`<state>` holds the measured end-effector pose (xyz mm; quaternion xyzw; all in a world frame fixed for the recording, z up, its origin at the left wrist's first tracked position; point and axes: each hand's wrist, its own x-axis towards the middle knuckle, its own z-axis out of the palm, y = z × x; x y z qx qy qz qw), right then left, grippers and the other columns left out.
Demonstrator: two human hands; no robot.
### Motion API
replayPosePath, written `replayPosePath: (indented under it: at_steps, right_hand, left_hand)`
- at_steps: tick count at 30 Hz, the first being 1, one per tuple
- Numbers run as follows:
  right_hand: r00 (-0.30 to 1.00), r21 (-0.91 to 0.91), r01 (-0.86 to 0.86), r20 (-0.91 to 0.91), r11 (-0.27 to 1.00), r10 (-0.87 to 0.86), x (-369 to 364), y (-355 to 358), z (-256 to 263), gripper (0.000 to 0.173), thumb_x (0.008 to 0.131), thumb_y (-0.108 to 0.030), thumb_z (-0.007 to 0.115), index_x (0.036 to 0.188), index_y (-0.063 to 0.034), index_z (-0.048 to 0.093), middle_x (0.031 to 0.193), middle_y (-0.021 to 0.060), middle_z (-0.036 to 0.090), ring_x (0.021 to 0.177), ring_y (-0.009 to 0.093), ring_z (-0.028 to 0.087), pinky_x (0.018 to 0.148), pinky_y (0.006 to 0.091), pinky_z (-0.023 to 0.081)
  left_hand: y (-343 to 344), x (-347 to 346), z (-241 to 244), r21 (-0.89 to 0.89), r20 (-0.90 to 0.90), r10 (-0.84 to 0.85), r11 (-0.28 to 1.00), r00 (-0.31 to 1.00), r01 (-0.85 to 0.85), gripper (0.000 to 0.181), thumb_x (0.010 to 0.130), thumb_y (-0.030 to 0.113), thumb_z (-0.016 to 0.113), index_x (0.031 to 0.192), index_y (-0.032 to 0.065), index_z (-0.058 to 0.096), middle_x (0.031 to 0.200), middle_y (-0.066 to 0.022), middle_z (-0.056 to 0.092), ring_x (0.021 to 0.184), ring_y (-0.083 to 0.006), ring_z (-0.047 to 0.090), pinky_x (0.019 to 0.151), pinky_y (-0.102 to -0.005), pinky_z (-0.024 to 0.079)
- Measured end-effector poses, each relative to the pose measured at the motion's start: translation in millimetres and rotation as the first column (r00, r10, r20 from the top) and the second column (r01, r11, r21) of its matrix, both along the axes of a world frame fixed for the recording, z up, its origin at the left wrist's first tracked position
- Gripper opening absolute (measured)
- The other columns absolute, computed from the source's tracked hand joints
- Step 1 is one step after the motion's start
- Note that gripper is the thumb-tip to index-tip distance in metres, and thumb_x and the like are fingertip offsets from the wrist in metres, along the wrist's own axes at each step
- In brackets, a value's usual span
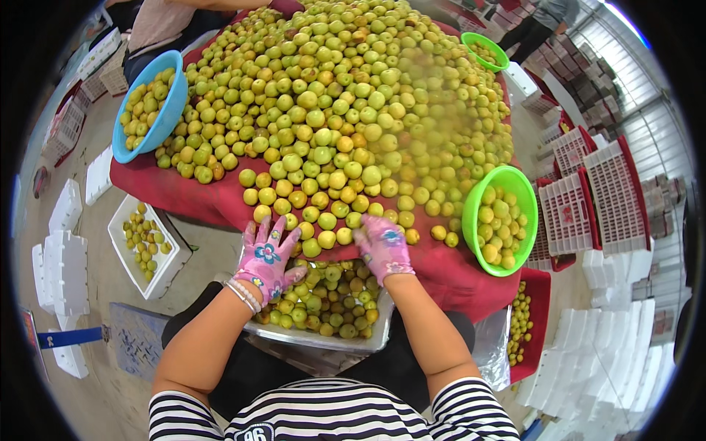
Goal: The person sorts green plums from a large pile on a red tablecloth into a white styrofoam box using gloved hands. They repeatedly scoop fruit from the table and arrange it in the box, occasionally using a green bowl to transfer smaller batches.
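A large heap of small round green-yellow fruits (309, 99), some with brown patches, covers a red cloth (182, 184). At the heap's near edge, my left hand (268, 262) in a pink flowered glove has its fingers spread beside loose fruits. My right hand (384, 245), gloved alike, rests against the fruits on the other side with its fingers bent and partly hidden, so its hold is unclear. Between and below both hands, a pale box (320, 343) in front of my body contains many of the same fruits.
Left stand a blue basin (179, 105) and white foam box (171, 273), both with fruits. Right are a green basket (469, 215), a red crate (539, 325) and foam boxes (584, 353). Another person's gloved hand (287, 6) touches the heap's far side.
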<state>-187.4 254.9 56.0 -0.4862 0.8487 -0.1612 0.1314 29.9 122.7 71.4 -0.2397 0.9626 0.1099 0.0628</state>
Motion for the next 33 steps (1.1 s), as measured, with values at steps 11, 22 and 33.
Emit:
replayPosePath:
  at_steps: [11, 22, 33]
  right_hand:
    - [0.988, -0.093, 0.1, -0.106, 0.991, -0.11, -11.3, -67.4, -5.9, 0.042, 0.088, -0.035, 0.062, 0.118, -0.0055, 0.058, 0.104, 0.0178, 0.064, 0.095, 0.035, 0.063, 0.082, 0.0443, 0.051]
    - [0.973, -0.134, 0.212, 0.123, 0.968, -0.196, -9.0, 16.2, 43.6, 0.042, 0.078, -0.02, 0.068, 0.116, -0.0038, 0.061, 0.109, 0.017, 0.061, 0.096, 0.031, 0.062, 0.086, 0.0385, 0.051]
    - [0.441, -0.352, 0.681, -0.503, 0.642, -0.743, -73.3, 382.3, 109.1, 0.045, 0.088, -0.01, 0.061, 0.132, -0.0037, 0.051, 0.096, 0.0128, 0.058, 0.076, 0.016, 0.059, 0.065, 0.0269, 0.051]
  left_hand:
    - [-46.2, 11.3, -6.2, -0.005, -0.145, 0.07, 0.997, 0.987, -0.072, 0.078, 0.083, 0.054, 0.061, 0.146, 0.0147, 0.039, 0.152, -0.0168, 0.031, 0.143, -0.0424, 0.021, 0.116, -0.059, 0.008]
    - [-81.3, -4.4, -33.5, -0.061, -0.229, -0.108, 0.993, 0.968, 0.097, 0.077, 0.082, 0.046, 0.063, 0.145, 0.0095, 0.038, 0.152, -0.0174, 0.031, 0.142, -0.0428, 0.023, 0.117, -0.0556, 0.01]
    - [-58.9, -7.1, -12.8, -0.12, -0.314, -0.095, 0.991, 0.945, 0.06, 0.072, 0.088, 0.045, 0.059, 0.148, 0.0142, 0.036, 0.154, -0.0148, 0.031, 0.144, -0.0386, 0.022, 0.117, -0.0547, 0.009]
